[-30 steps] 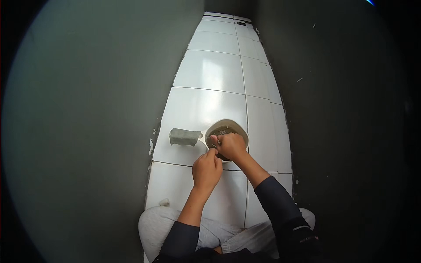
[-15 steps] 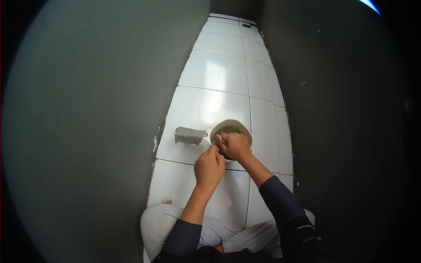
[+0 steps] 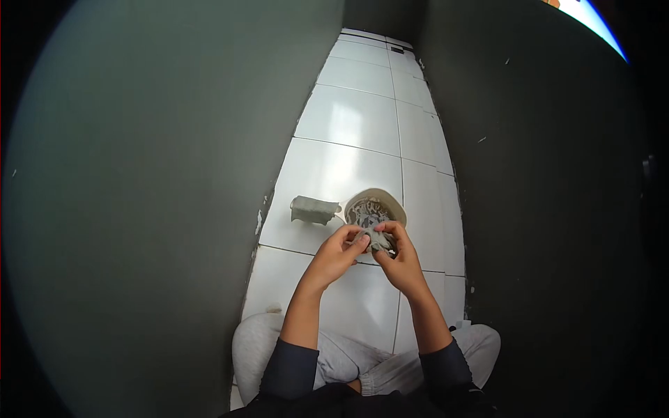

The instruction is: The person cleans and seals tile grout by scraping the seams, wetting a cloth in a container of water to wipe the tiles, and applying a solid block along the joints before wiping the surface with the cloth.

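Holding a soft grey clump [image 3: 378, 240] in both hands at once, pinched from one side by the left grip [image 3: 336, 258] and from the other by the right grip [image 3: 402, 263]. Closed on it at the fingertips only, with thumbs toward the wearer on either side and palms well off it. Set directly between the two, touching both, so neither hand clearly nearer. Seen above the near part of the opening of a pale round pot [image 3: 401, 209], overlapping the near rim from this angle; impossible to tell from here between resting on that rim and hanging just over it. Crumpled and uneven in outline, with no certain long axis to read under the fingers. Beyond the fingertips, inside the pot, smeared grey and dark contents [image 3: 369, 207], toward the far wall. Out to the left of the pot, a handle covered in a grey wrap [image 3: 313, 210], lying roughly crosswise to the forearms, nearer to the left hand than to the right and touched by neither. Beneath all this, white floor tiles [image 3: 348, 167], with the pot just ahead of the crossed legs.
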`<move>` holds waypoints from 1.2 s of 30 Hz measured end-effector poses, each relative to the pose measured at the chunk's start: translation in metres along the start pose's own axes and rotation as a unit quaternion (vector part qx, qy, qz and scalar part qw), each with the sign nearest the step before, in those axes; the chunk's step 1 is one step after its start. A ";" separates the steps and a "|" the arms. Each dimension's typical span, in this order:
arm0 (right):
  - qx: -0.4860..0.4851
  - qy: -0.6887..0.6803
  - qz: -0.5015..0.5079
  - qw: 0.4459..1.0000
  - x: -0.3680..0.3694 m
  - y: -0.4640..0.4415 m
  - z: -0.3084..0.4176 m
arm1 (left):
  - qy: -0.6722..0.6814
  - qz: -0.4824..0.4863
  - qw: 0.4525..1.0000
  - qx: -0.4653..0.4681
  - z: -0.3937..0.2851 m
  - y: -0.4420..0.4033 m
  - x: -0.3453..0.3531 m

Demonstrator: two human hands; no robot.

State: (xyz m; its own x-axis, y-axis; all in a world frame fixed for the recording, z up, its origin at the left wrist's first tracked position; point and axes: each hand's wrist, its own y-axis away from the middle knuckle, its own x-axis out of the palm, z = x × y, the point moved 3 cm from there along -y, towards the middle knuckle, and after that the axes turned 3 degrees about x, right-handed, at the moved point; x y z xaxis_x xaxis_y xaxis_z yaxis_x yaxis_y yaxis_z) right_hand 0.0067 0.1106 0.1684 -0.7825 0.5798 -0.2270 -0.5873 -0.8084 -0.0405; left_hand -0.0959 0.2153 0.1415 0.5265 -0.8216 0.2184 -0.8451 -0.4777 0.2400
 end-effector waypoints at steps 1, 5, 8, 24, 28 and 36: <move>-0.008 0.025 0.004 1.000 0.000 0.006 0.006 | 0.007 -0.007 0.999 0.048 -0.002 0.002 0.000; 0.013 -0.041 0.004 0.999 -0.004 0.019 -0.003 | -0.011 0.027 0.995 0.096 -0.001 0.005 -0.010; 0.009 -0.031 0.001 0.999 -0.008 0.028 0.007 | -0.052 0.020 0.991 0.121 -0.007 0.014 -0.021; 0.068 -0.023 0.137 0.988 0.091 0.030 -0.043 | -0.362 -0.303 0.880 0.047 -0.010 0.075 -0.121; -0.052 0.279 0.206 0.936 0.119 0.028 -0.071 | -0.378 -0.386 0.836 0.095 -0.018 0.085 -0.126; -0.275 0.384 0.144 0.869 0.212 -0.023 -0.108 | -0.301 -0.373 0.871 0.106 -0.024 0.083 -0.133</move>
State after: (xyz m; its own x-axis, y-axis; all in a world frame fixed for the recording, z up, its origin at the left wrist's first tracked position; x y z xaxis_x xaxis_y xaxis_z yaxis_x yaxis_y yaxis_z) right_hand -0.1234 0.2407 0.0163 -0.3869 0.2779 -0.8792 -0.0367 -0.9574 -0.2865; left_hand -0.2336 0.2923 0.1556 0.8469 -0.2407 -0.4741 -0.3195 -0.9431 -0.0919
